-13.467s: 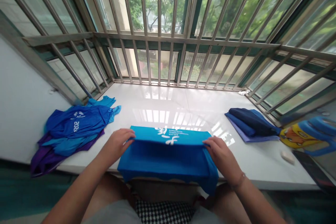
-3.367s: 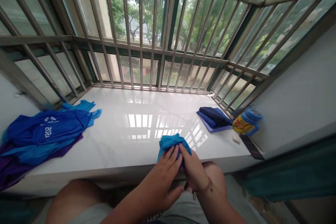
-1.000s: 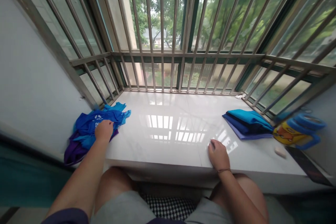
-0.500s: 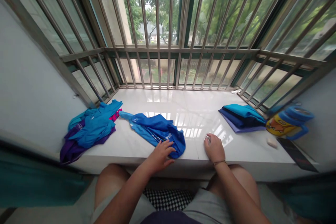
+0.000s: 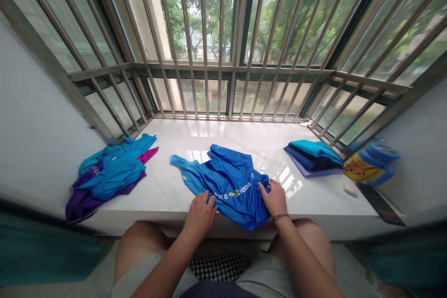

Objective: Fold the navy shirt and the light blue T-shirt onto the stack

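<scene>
A blue garment [image 5: 232, 172] with white and yellow lettering lies partly spread on the white ledge, its near edge hanging a little over the front. Its lighter blue sleeve points to the left. My left hand [image 5: 202, 209] pinches the garment's near left edge. At its right end, my right hand [image 5: 274, 195] has closed fingers on the blue cloth, near a bunched part. To the left lies a loose heap of turquoise and purple clothes [image 5: 113, 172] with a pink patterned piece. Folded clothes in turquoise, navy and lilac [image 5: 314, 157] are stacked on the right.
A blue and yellow jug [image 5: 370, 163] stands at the far right of the ledge [image 5: 167, 202]. Near it are a small pale object [image 5: 350, 190] and a dark flat object [image 5: 380, 204]. Metal window bars [image 5: 220, 88] border the back; my knees are below the front edge.
The blue garment has been opened out and shifted to the right. My left hand has moved slightly left and closed on its edge; my right hand has taken hold of its right end.
</scene>
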`<state>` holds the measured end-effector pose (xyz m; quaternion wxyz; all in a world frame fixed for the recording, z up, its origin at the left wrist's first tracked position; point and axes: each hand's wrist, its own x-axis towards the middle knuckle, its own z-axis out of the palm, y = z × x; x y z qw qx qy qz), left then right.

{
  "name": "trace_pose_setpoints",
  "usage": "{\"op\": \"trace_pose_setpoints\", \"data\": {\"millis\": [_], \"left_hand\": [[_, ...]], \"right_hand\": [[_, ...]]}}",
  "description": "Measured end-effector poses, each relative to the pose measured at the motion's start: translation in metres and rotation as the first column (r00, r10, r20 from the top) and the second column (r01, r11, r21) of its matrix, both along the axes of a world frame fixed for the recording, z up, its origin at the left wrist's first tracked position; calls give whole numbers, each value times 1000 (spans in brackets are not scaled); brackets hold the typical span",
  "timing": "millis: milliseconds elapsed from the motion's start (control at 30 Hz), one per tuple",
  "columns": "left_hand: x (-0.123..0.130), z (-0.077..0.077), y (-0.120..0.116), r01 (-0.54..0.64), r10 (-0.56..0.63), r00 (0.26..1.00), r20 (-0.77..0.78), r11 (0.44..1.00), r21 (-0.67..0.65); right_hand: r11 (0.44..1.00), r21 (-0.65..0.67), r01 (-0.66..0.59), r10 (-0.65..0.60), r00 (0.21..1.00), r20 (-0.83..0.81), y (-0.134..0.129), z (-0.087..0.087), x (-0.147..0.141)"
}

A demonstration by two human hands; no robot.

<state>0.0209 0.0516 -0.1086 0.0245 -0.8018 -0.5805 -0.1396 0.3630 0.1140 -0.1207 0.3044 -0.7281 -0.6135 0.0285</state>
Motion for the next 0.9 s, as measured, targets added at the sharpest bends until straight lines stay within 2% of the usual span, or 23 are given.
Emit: {"op": "trace_pose_setpoints", "data": {"millis": [100,200,333,467,533,600,700,800,900], "left_hand": [[13,6,-26,-7,7,1000,-9,1000,-24],[10,9,-36,10,-11,1000,-7,998,-65],[-13,-2,-29,-18,17,999,-27,999,-27],[-43,-8,-14,-78,78,997,1,997,-29],[-55,-6,-7,-108,108,994,8,993,-43],[-64,-3,-2,-122,121,993,-10,990,-66],[-67,-3,0,-110,106,993,-46,991,-83],[-62,-8,-4,-104,100,994,-43,991,-84],[-50,-8,-14,-108,109,994,1,990,-96]], "right_hand": [[1000,-15,19,-19,1000,-13,-1,-1,-6],[993,-57,108,-116,980,-162,-5,5,-4],[972,-49,231,-231,882,-411,-17,23,13],[951,-61,305,-294,820,-490,-39,38,37],[955,-92,283,-286,788,-545,-54,38,43],[974,-84,212,-216,735,-643,-70,35,43],[989,-87,124,-143,588,-796,-93,35,31],[987,-137,80,-159,502,-850,-108,52,12],[988,-148,42,-151,463,-874,-115,82,-5]]}}
